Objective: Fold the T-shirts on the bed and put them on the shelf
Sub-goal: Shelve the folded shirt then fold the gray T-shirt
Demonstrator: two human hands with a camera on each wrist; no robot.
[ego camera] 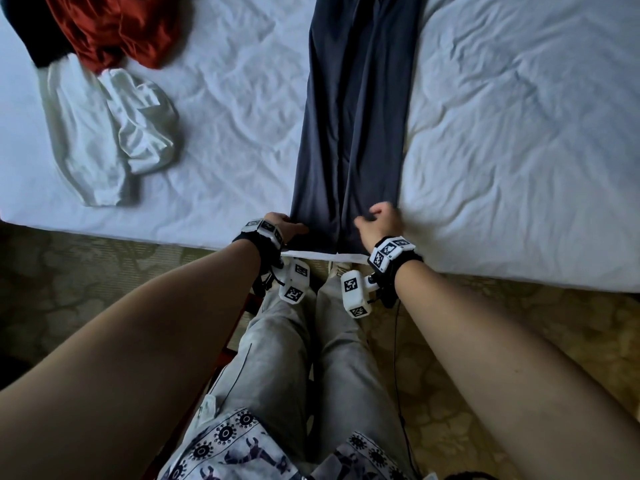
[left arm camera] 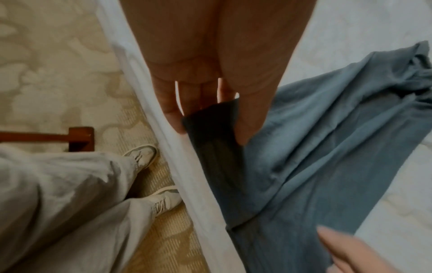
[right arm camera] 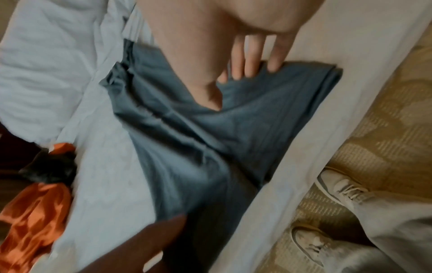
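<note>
A grey-blue T-shirt (ego camera: 353,116) lies as a long narrow strip on the white bed (ego camera: 519,150), running from the far side to the near edge. My left hand (ego camera: 284,226) pinches its near left corner, thumb on top and fingers beneath, as the left wrist view shows of the left hand (left arm camera: 210,127) and shirt (left arm camera: 315,147). My right hand (ego camera: 379,221) grips the near right corner with curled fingers. In the right wrist view the right hand (right arm camera: 233,86) has its thumb on the shirt (right arm camera: 198,147) and its fingertips at the hem.
A crumpled red T-shirt (ego camera: 114,29), a white T-shirt (ego camera: 107,133) and a dark garment (ego camera: 31,32) lie at the bed's far left. My legs and shoes stand against the bed's near edge on patterned carpet (ego camera: 86,271). A wooden furniture leg (left arm camera: 79,138) stands behind me.
</note>
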